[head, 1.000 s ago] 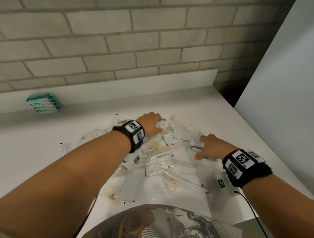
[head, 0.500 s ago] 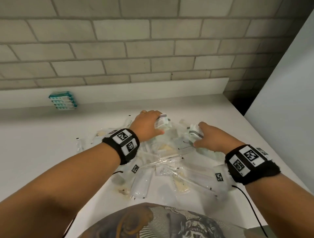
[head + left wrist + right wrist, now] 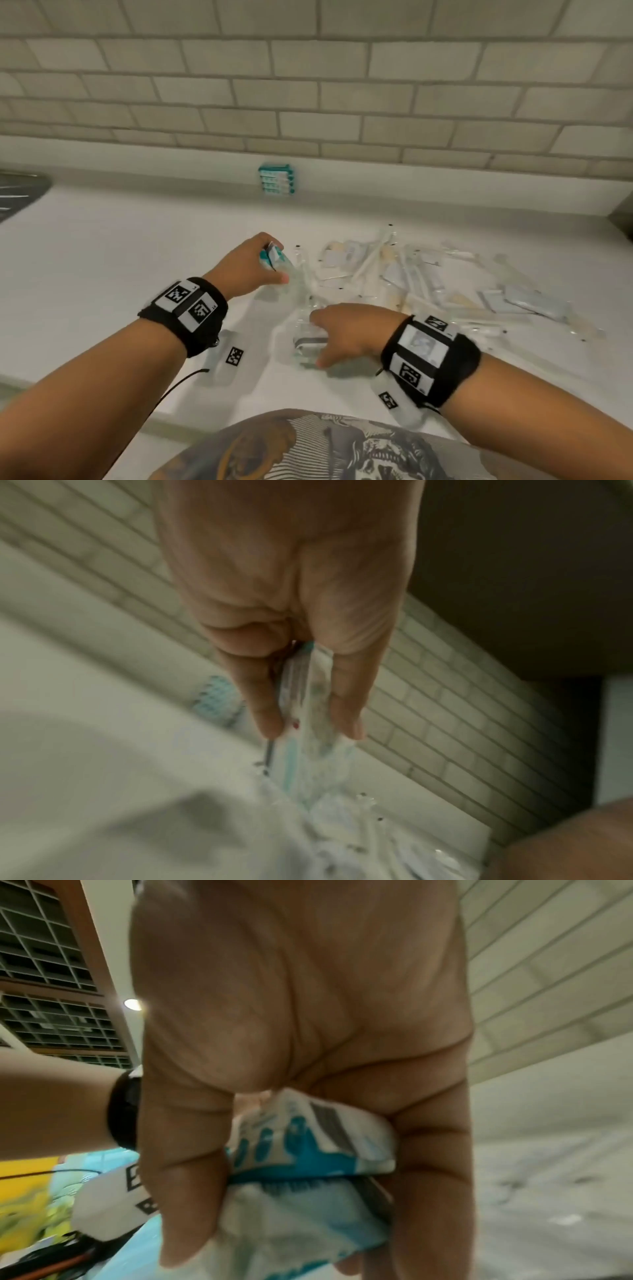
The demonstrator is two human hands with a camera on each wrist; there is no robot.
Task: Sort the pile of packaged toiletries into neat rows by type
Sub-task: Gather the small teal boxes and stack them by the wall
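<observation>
A loose pile of clear-wrapped toiletries (image 3: 421, 284) lies on the white counter (image 3: 102, 274), right of both hands. My left hand (image 3: 253, 267) grips a teal-and-white packet (image 3: 274, 260) at the pile's left edge; the left wrist view shows that packet (image 3: 308, 710) pinched between thumb and fingers. My right hand (image 3: 346, 332) holds a second teal-and-white packet (image 3: 308, 344) just above the counter, nearer to me; in the right wrist view, the fingers curl round this packet (image 3: 308, 1153). A neat stack of teal packets (image 3: 276, 179) leans against the backsplash.
A brick wall (image 3: 308, 85) rises behind the counter. A dark metal surface (image 3: 20, 195) shows at the far left. Two flat strips with square markers (image 3: 233, 356) lie on the counter near my wrists. The counter's front edge runs just before my torso.
Both hands have lifted off the pile and moved left with their packets. The camera has swung left, so the pile now sits to the right and the teal stack near centre.
</observation>
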